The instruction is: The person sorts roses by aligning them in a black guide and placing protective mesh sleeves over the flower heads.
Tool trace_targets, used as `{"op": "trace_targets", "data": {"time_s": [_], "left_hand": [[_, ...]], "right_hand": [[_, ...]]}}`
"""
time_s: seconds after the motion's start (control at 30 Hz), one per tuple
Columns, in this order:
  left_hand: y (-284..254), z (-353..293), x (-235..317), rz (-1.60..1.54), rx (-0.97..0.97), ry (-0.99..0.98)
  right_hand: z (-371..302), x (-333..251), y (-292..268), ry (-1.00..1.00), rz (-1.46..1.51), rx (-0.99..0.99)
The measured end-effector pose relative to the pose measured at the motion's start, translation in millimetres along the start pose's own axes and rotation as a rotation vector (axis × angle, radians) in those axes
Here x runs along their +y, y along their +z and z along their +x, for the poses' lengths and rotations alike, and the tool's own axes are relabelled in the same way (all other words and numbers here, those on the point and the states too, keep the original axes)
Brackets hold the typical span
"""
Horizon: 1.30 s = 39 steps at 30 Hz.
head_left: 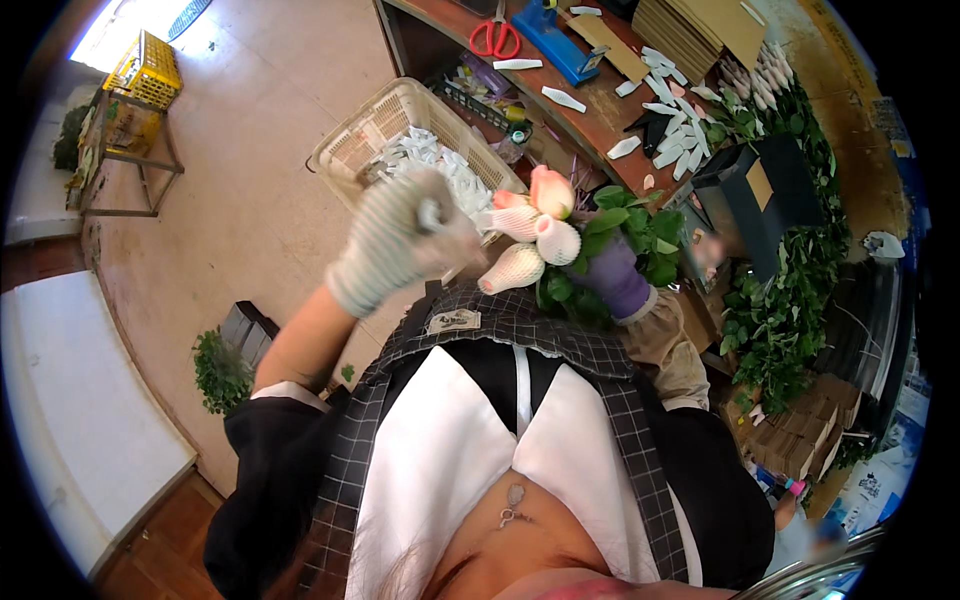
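My right hand [612,278], in a purple glove with a beige sleeve, is closed round the stems of a small bunch of roses. Pink rose heads [552,192] stick out to the left, several wrapped in white foam net sleeves [512,268], with green leaves [655,235] around the glove. Beside the blooms, my left hand [405,235], in a grey-and-white striped glove, is curled and blurred by motion. Its fingertips are close to the nearest netted rose. A whitish bit shows between the fingers, too smeared to name.
Behind my left hand stands a cream plastic basket [345,135] of white netting pieces. On the wooden bench [600,110] lie red scissors [495,38], a blue tape dispenser [560,45] and scattered white sleeves [675,135]. Leafy rose stems [790,260] and a dark box [765,190] are at right.
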<state>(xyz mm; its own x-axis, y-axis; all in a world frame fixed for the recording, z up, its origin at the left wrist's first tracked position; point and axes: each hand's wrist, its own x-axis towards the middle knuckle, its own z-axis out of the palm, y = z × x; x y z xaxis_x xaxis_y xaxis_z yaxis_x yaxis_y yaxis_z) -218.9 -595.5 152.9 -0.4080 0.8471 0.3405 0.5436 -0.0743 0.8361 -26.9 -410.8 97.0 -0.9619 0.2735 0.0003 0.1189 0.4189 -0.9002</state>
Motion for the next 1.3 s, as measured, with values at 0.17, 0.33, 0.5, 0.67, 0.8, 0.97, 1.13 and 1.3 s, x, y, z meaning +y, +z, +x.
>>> {"op": "trace_targets", "data": {"time_s": [0.17, 0.33, 0.5, 0.67, 0.8, 0.97, 1.13, 1.3], "left_hand": [[17.3, -2.2, -1.7, 0.065, -0.048, -0.058], [-20.3, -21.6, -2.8, -0.931, 0.826, -0.543], [-33.0, 12.5, -20.3, -0.707, 0.571, -0.349], [54.0, -17.4, -9.3, -0.853, 0.18, -0.486], [71.2, -11.1, -13.7, -0.599, 0.132, -0.237], [57.1, -8.6, -7.1, -0.18, 0.185, 0.113], [26.9, -27.7, -12.2, -0.178, 0.147, 0.017], [11.6, -27.5, 1.1, -0.29, 0.105, -0.165]], "right_hand": [[4.4, -10.1, 13.9, -0.158, -0.247, 0.127], [6.1, 12.8, 9.1, -0.068, 0.229, 0.117], [-1.4, 1.0, 4.3, 0.058, -0.449, 0.257], [10.7, 15.4, 16.8, -0.029, -0.547, 0.394], [8.1, 14.7, 27.1, -0.118, -0.48, 0.416], [2.9, -4.7, 24.1, -0.012, -0.69, 0.257], [-0.1, 3.6, 3.1, 0.133, -0.515, 0.124], [3.1, -12.6, 14.1, 0.019, -0.579, 0.205]]}}
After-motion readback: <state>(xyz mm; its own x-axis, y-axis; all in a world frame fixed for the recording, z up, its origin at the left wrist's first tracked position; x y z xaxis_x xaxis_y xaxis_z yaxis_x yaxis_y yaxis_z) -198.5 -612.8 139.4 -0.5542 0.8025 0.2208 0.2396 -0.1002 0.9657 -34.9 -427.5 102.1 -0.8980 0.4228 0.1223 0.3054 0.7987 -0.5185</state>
